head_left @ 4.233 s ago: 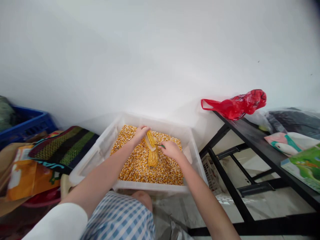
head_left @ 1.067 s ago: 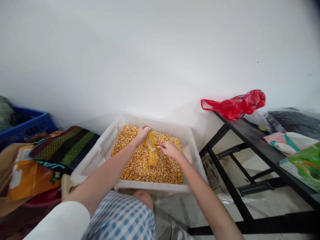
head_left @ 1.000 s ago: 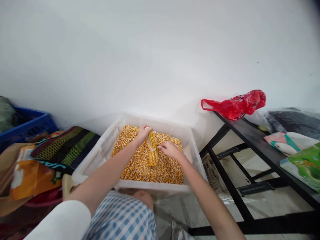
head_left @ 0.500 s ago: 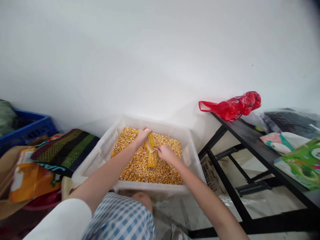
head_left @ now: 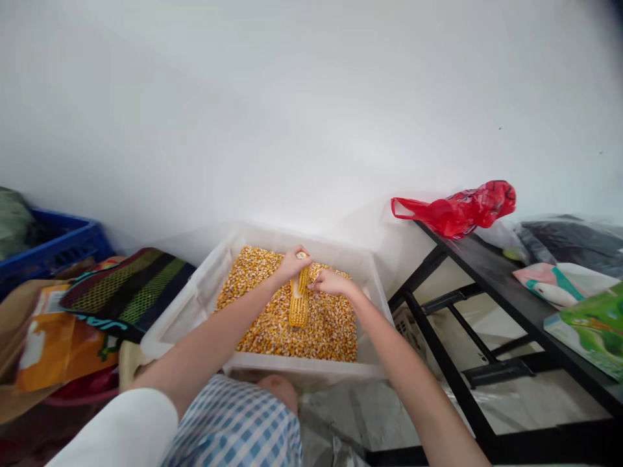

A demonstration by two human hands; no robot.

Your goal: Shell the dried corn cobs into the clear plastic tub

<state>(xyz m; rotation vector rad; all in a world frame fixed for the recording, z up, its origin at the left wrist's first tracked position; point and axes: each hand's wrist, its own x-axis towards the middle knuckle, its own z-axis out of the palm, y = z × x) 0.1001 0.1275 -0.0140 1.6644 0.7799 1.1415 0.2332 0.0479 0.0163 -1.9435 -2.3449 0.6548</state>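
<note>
My left hand [head_left: 293, 263] is wrapped around the upper end of a corn cob [head_left: 298, 310], which stands nearly upright. The cob's lower end meets loose yellow kernels [head_left: 260, 334] in a white plastic tub [head_left: 311, 364]. Down one side of the cob runs a pale strip bare of kernels. At the cob's right side is my right hand [head_left: 333, 283], its fingers closed and their tips against or very close to the rows. Whether those fingers grip something small cannot be made out.
Right of the tub stands a black metal-framed table [head_left: 506, 272] with a red plastic bag [head_left: 457, 211] and a green box [head_left: 591, 331] on it. To the left lie a dark mesh bag [head_left: 129, 292], an orange package [head_left: 65, 353] and a blue crate [head_left: 58, 243]. A white wall rises behind.
The cob's top has tipped to the right and now stands more upright, my left hand moving with it. My right hand has shifted slightly up and right along the cob.
</note>
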